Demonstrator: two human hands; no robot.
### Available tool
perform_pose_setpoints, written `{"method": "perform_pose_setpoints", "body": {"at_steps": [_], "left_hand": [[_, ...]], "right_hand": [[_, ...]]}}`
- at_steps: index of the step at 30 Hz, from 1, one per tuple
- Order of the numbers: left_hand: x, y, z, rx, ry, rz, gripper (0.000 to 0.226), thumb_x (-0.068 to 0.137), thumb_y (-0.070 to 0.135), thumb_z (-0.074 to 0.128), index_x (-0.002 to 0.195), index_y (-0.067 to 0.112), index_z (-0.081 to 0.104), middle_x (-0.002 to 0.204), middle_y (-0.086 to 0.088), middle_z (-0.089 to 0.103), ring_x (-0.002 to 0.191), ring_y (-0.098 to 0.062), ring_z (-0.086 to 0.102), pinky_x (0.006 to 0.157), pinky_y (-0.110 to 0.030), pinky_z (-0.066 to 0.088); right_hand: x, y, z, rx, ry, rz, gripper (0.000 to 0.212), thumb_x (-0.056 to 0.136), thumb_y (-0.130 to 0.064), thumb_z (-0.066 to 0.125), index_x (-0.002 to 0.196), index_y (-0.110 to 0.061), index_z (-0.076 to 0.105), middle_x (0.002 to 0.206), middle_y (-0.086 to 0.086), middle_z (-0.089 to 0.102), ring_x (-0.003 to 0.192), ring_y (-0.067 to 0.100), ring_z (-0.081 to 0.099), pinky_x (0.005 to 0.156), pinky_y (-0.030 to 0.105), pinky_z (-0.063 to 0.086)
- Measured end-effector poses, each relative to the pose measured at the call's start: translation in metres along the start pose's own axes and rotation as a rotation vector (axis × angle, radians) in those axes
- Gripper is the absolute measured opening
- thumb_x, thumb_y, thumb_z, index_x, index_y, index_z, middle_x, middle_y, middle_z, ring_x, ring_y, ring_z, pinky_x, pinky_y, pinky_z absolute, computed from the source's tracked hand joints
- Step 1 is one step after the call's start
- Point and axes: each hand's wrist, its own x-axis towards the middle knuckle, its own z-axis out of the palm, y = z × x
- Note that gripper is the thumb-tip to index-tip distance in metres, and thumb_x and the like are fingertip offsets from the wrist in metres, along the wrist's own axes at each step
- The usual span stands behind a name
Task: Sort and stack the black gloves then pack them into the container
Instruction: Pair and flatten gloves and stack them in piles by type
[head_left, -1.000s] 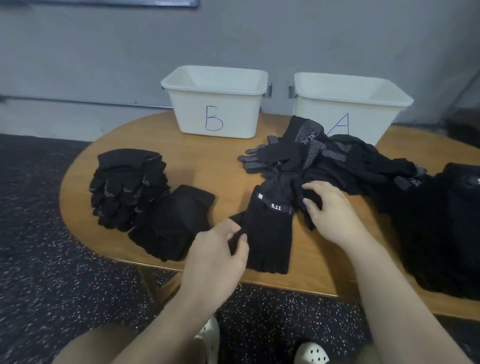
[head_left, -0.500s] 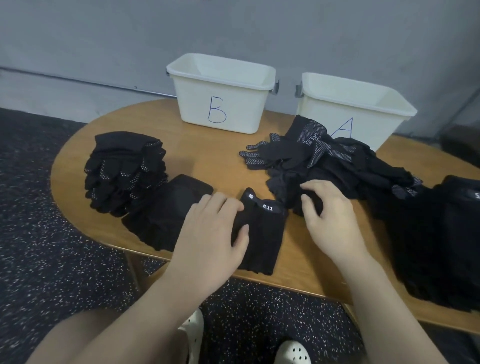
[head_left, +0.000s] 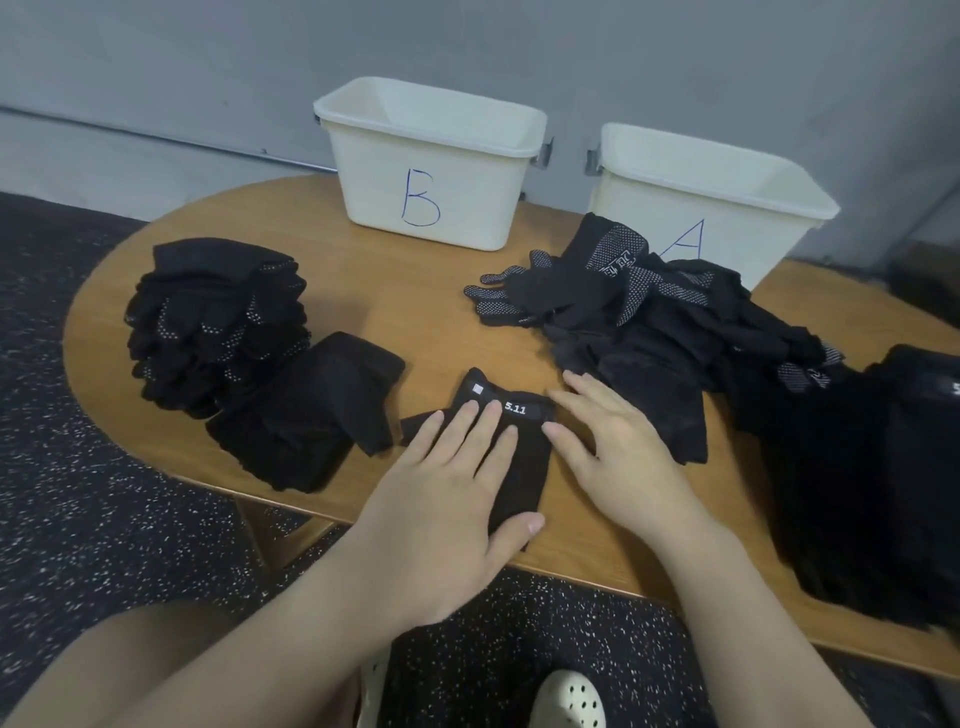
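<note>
A black glove with a "5.11" label lies flat near the table's front edge. My left hand presses on it with straight, spread fingers. My right hand rests flat at the glove's right edge, fingers straight. To the left sit a stack of plain black gloves and, behind it, a stack of dotted gloves. A loose heap of mixed black gloves lies right of centre. Two white containers stand at the back, one marked B and one marked A.
The wooden table has a rounded left end and its front edge runs just under my hands. Another big pile of black gloves fills the right side. Speckled dark floor lies below, with white clogs on my feet.
My left hand let go of the glove's edge and now lies flat on top of it. My right hand left the heap and came down beside the glove.
</note>
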Motion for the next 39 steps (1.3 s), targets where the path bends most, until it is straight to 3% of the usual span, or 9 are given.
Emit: {"method": "perform_pose_setpoints", "body": {"at_steps": [2,7,11,16,18,21,26,33,39], "left_hand": [[-0.002,0.005,-0.003,0.039,0.007,0.012,0.084,0.101,0.068,0.018,0.156,0.009,0.038,0.163,-0.012,0.035,0.154,-0.027,0.029,0.127,-0.045,0.016],[-0.01,0.014,-0.009,0.078,-0.055,0.085,0.105,0.094,0.081,0.029,0.161,0.012,-0.014,0.17,-0.01,-0.016,0.158,-0.025,-0.013,0.122,-0.042,-0.02],[-0.003,0.013,-0.013,0.132,-0.075,0.113,0.098,0.1,0.062,0.046,0.162,0.014,-0.013,0.172,-0.01,-0.01,0.159,-0.027,-0.006,0.116,-0.04,-0.025],[-0.008,0.0,-0.01,0.059,-0.047,0.128,0.092,0.09,0.077,0.028,0.16,0.018,0.031,0.166,-0.007,0.031,0.153,-0.025,0.031,0.122,-0.04,0.002],[-0.009,-0.001,-0.008,0.021,-0.044,0.117,0.094,0.088,0.081,0.024,0.158,0.02,0.037,0.164,-0.005,0.036,0.152,-0.023,0.033,0.124,-0.04,0.007],[-0.01,0.001,-0.008,-0.079,0.027,0.1,0.096,0.089,0.085,0.02,0.161,0.022,0.031,0.168,-0.001,0.027,0.156,-0.017,0.021,0.128,-0.038,0.001],[-0.006,0.009,-0.017,-0.33,0.287,-0.041,0.073,0.097,0.075,0.029,0.133,0.022,0.064,0.132,0.011,0.066,0.126,-0.004,0.054,0.124,-0.035,0.022],[-0.006,0.012,-0.041,-0.537,0.587,-0.349,0.061,0.086,0.067,0.051,0.13,0.027,0.064,0.117,0.022,0.062,0.102,0.018,0.028,0.097,-0.021,0.03],[-0.004,0.005,-0.05,-0.695,0.569,-0.407,0.046,0.09,0.035,0.069,0.133,0.038,0.055,0.113,0.025,0.065,0.109,0.005,0.058,0.099,-0.022,0.049]], "right_hand": [[-0.001,0.007,-0.003,0.001,0.004,0.027,0.051,0.102,-0.045,0.055,0.148,-0.024,0.054,0.162,-0.008,0.039,0.153,0.01,0.027,0.127,0.039,0.022],[-0.003,0.012,-0.004,0.014,0.04,0.009,0.043,0.103,-0.035,0.058,0.145,-0.022,0.059,0.159,-0.006,0.045,0.151,0.012,0.033,0.126,0.039,0.024],[-0.004,0.008,-0.003,0.033,0.069,-0.021,0.037,0.105,-0.034,0.053,0.135,-0.019,0.067,0.152,-0.002,0.054,0.148,0.012,0.038,0.127,0.037,0.02],[0.001,-0.012,-0.002,0.012,0.116,-0.025,0.038,0.098,-0.047,0.055,0.103,-0.016,0.077,0.125,-0.004,0.067,0.139,0.013,0.047,0.127,0.034,0.008],[0.005,-0.021,0.0,0.04,0.174,-0.02,0.026,0.092,-0.044,0.068,0.084,-0.019,0.071,0.105,-0.007,0.067,0.119,0.014,0.057,0.126,0.038,0.02],[0.01,-0.035,-0.004,0.205,0.199,0.038,0.027,0.089,-0.036,0.074,0.071,-0.023,0.058,0.084,-0.013,0.063,0.088,0.008,0.058,0.094,0.031,0.047],[0.014,-0.054,-0.011,0.556,0.103,0.15,0.031,0.091,-0.028,0.075,0.07,-0.017,0.056,0.06,-0.011,0.057,0.057,0.006,0.05,0.058,0.021,0.042],[0.015,-0.08,-0.023,1.046,0.078,0.184,0.029,0.096,-0.024,0.071,0.073,-0.011,0.058,0.064,0.008,0.056,0.062,0.014,0.052,0.066,0.032,0.046],[0.018,-0.099,-0.026,1.362,-0.052,0.103,0.009,0.09,-0.02,0.065,0.089,-0.015,0.073,0.101,0.011,0.077,0.085,0.029,0.076,0.07,0.03,0.057]]}}
